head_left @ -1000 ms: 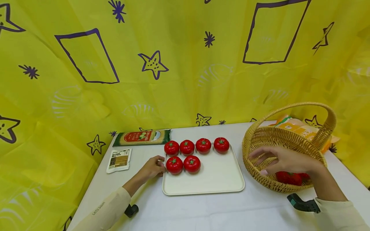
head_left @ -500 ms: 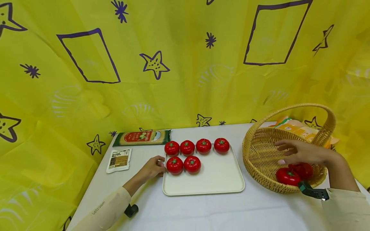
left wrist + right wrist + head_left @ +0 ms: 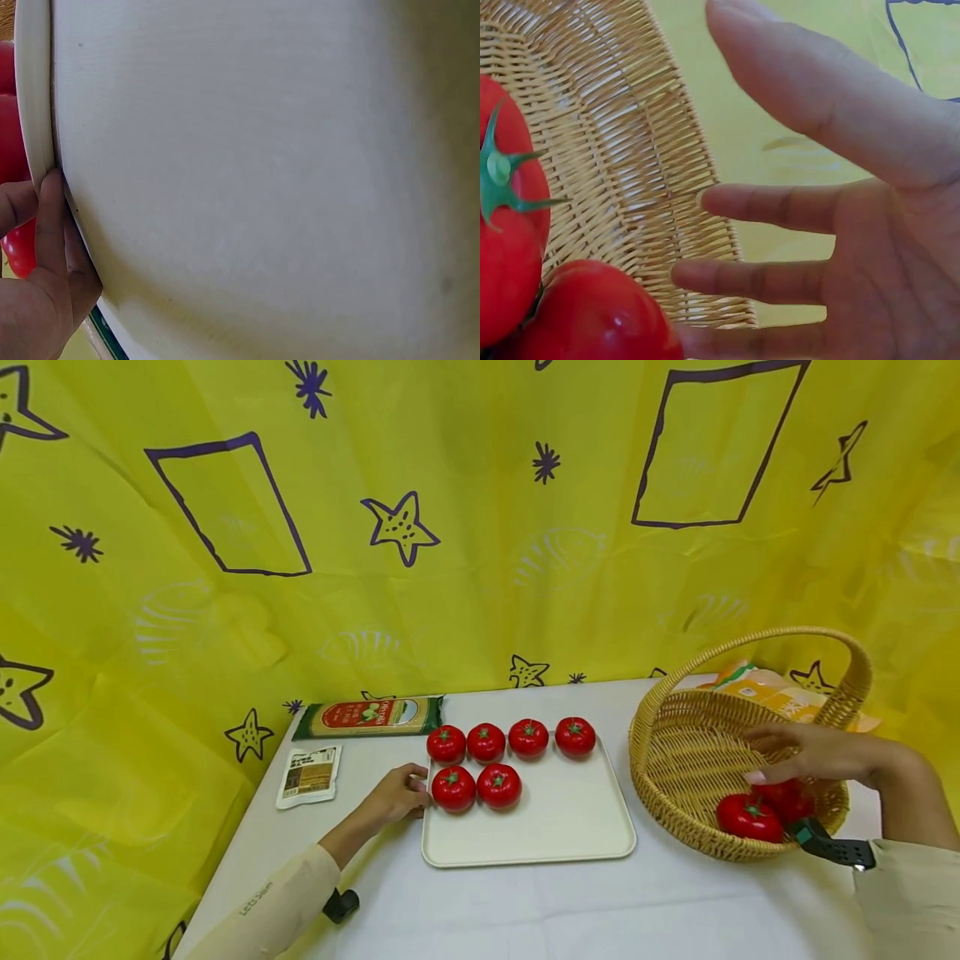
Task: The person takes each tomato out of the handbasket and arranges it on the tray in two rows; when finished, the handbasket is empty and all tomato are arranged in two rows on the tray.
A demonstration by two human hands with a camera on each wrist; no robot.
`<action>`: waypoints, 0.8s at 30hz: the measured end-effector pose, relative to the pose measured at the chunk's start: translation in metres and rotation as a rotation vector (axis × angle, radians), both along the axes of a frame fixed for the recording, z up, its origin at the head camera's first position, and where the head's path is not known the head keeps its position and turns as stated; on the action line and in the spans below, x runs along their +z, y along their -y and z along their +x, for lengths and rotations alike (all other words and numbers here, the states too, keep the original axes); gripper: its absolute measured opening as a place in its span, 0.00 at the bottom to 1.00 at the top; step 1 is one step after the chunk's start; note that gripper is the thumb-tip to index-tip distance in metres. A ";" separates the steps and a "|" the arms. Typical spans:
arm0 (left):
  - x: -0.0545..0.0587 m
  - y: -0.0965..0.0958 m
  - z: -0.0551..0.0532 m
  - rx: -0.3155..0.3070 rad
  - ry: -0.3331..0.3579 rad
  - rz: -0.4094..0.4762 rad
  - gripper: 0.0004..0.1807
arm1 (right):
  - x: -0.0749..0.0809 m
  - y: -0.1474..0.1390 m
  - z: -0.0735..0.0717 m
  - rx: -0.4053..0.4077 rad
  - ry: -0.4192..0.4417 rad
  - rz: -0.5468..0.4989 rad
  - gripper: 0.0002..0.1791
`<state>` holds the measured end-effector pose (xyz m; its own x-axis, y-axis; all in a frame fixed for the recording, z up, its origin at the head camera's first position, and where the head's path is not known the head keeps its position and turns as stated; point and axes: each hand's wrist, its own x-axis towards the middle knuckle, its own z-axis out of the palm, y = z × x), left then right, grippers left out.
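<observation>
My left hand [image 3: 397, 793] grips the left rim of a cream tray [image 3: 562, 818]; in the left wrist view its fingers [image 3: 51, 225] lie against the rim. Several red tomatoes stand on the tray, a row at the back and a pair including one tomato [image 3: 498, 787] in front. Over the right side of a wicker basket [image 3: 663, 810] hovers my right hand [image 3: 817, 756], fingers spread and holding nothing. Below it in the basket lie one tomato [image 3: 750, 818] and another [image 3: 783, 797], partly hidden. The right wrist view shows the open palm [image 3: 885, 262] beside both tomatoes.
A green noodle-like packet [image 3: 371, 717] lies at the back left, with a small white and brown sachet [image 3: 309, 777] before it. An orange bag [image 3: 772, 689] sits behind the basket, whose tall handle [image 3: 750, 639] arches above it. A yellow patterned curtain [image 3: 480, 568] hangs behind the table.
My right hand has moved right and deeper over the basket, from its left rim to above the tomatoes. The left hand, tray and tomatoes have stayed in place.
</observation>
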<state>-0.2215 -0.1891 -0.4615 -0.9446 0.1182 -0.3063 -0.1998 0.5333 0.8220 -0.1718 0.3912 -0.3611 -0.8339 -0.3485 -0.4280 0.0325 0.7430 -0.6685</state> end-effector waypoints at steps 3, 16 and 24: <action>0.001 -0.001 0.000 -0.007 0.002 -0.020 0.24 | -0.002 -0.003 0.001 -0.020 0.070 -0.020 0.49; 0.000 -0.001 0.000 -0.016 -0.006 0.001 0.25 | -0.004 -0.007 -0.007 -0.035 0.177 0.028 0.49; -0.001 -0.001 -0.001 -0.005 -0.010 0.022 0.25 | -0.001 -0.007 -0.020 -0.026 0.246 -0.038 0.43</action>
